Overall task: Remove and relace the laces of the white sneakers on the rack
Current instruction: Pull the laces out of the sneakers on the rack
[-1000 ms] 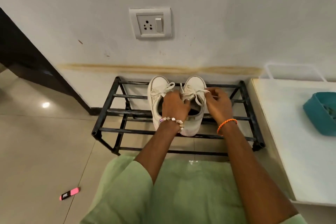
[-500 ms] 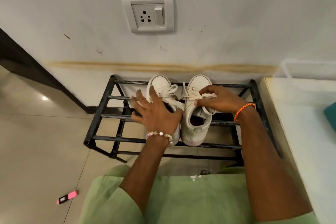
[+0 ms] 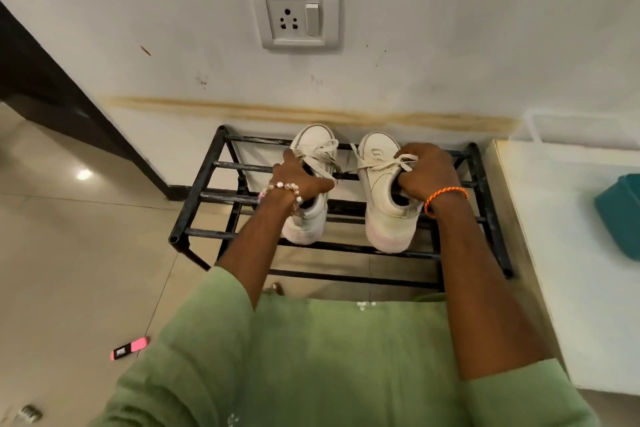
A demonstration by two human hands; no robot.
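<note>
White sneakers (image 3: 381,184), black rack (image 3: 194,215), green garment (image 3: 329,357), teal tub (image 3: 620,215).

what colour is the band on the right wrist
Orange, a braided band, clear in the head view.

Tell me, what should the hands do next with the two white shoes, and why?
Probably lift both off the rack. The left hand grips the left sneaker, the right hand grips the right sneaker, and both laces look tied, so they need bringing closer.
</note>
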